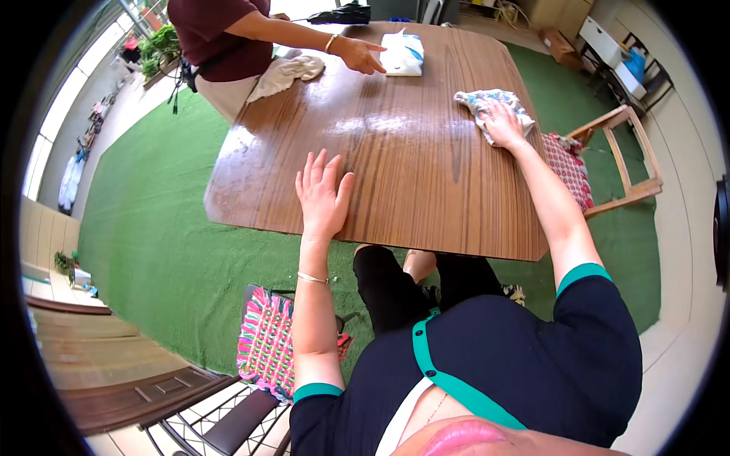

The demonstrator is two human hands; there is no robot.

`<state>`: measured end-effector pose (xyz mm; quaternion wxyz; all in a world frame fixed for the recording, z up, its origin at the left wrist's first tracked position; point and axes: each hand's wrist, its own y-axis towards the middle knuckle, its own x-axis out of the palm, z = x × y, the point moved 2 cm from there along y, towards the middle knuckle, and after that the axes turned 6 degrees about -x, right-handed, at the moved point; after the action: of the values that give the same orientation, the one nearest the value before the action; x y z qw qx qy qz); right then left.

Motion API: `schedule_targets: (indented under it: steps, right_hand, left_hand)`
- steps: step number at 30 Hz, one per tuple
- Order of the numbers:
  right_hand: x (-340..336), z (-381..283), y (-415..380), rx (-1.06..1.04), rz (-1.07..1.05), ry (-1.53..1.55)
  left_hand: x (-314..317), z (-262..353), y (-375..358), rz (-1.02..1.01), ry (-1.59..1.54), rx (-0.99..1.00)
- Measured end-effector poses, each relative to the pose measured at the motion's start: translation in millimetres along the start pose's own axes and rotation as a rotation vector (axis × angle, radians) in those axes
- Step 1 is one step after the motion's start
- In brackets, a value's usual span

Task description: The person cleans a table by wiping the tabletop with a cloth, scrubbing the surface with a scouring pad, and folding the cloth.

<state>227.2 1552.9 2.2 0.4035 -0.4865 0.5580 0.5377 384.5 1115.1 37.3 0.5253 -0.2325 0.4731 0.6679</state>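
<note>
A brown wood-grain table (414, 175) spreads out in front of me. On its right side my right hand (503, 125) presses down on a crumpled white cloth with a coloured pattern (487, 99). The fingers rest over the cloth against the tabletop. My left hand (322, 194) lies flat near the front edge with its fingers spread, holding nothing. Across the table, another person's hand (361, 55) reaches toward a white and blue soft packet (402, 55). A beige cloth (287, 74) lies at the table's left edge beside that person.
A wooden chair with a red-and-white seat cover (569, 167) stands close to the table's right side. By my left arm is a seat with a colourful woven cover (266, 338). Green carpet (160, 243) covers the floor. A cardboard box (561, 47) sits at the back right.
</note>
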Motion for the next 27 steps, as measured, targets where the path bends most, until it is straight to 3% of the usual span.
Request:
schedule_targets:
  steps: [2,6,10,13,14,17,20,22,23,24,26,27]
  right_hand:
    - [1.2,41.2,-5.7,0.159,0.016,-0.020]
    - [-21.8,3.6,-31.5,0.193,-0.024,-0.077]
    - [-21.7,-76.1,-55.8,0.002,-0.095,-0.042]
    - [-63.3,-172.7,-69.4,-0.206,-0.384,0.037]
    - [-35.3,-188.1,-71.1,-0.377,-0.245,0.086]
    - [-27.6,-267.0,-90.2,-0.603,-0.153,0.202]
    - [-25.5,-300.2,-89.9,-0.648,-0.170,0.284]
    - [-41.5,-297.4,-68.7,-0.671,-0.367,0.297]
    - [-74.6,-288.4,-56.9,-0.664,-0.564,0.403]
    - [-52.3,-281.1,-33.5,-0.729,-0.453,0.517]
    - [-45.5,-254.1,-20.4,-0.787,-0.127,0.094]
    - [-28.8,-241.2,-22.5,-0.772,-0.139,0.181]
  left_hand:
    - [1.2,-1.0,1.3,-0.027,0.009,0.010]
    - [4.2,-2.2,1.5,-0.002,-0.041,-0.009]
    - [8.5,-4.1,3.1,0.026,-0.100,-0.034]
    - [6.1,-2.0,4.0,0.014,-0.068,-0.012]
    - [5.6,-0.9,4.6,0.023,-0.040,0.009]
    - [3.1,2.9,3.3,0.040,0.002,0.029]
    - [-1.4,8.1,0.3,0.077,0.036,0.073]
    - [-3.9,6.4,-3.1,0.098,0.066,0.102]
    - [-1.3,5.2,-2.7,0.088,0.062,0.117]
    - [1.2,6.5,-3.0,0.074,0.053,0.128]
    - [5.0,10.7,-3.0,0.053,0.116,0.124]
    - [5.5,13.1,-2.4,0.019,0.130,0.129]
